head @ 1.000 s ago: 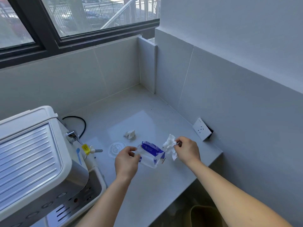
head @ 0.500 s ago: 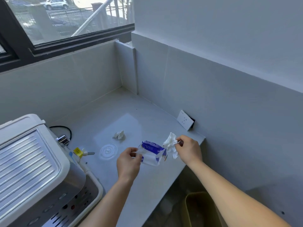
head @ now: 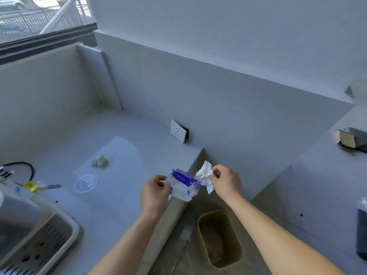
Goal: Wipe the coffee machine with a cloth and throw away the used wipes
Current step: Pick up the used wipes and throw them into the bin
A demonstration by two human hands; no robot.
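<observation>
Two hands meet over the bench [head: 123, 197] edge: the left hand [head: 154, 192] curls its grip round the wipe pack [head: 183, 184], the right hand [head: 226, 180] pinches a wipe [head: 205, 175] at its opening. Tugging sharply could tear it or drag extras out.

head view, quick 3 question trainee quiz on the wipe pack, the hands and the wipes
1. True or false: the left hand grips the blue and white wipe pack.
2. The white wipe pinched by the right hand is: A) down in the bin, B) at the end of the pack, C) spread on the coffee machine.
3. Fill in: the crumpled wipe lies on the ____.
Key: 1 true; 2 B; 3 countertop.
</observation>
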